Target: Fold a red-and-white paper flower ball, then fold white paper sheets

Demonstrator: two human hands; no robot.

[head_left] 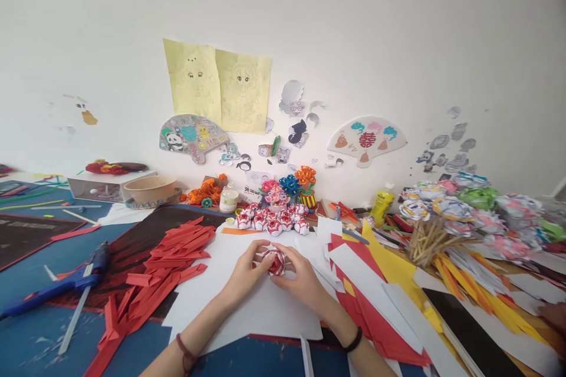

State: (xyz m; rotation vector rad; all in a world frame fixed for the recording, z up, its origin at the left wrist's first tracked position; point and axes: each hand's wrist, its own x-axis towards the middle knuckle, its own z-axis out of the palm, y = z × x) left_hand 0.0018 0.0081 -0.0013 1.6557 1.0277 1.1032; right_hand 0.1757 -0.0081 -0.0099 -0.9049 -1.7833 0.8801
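A small red-and-white paper flower (pixel 277 263) is cupped between my two hands above white paper sheets (pixel 212 312). My left hand (pixel 250 266) curls round its left side, with the thumb on the petals. On the other side, the fingers of my right hand (pixel 302 275) close on its edge and underside. Part of the flower is hidden by the fingers. Just beyond my hands, several similar red-and-white paper flowers (pixel 274 225) sit in a cluster. Left of the sheets lies a heap of folded red paper strips (pixel 177 253).
A blue glue gun (pixel 84 277) with a glue stick lies at left. White and red paper (pixel 375 306), a black phone-like slab (pixel 473 330) and a bunch of stemmed paper flowers (pixel 455 212) stand or lie at right. A yellow bottle (pixel 382 205) is near the wall.
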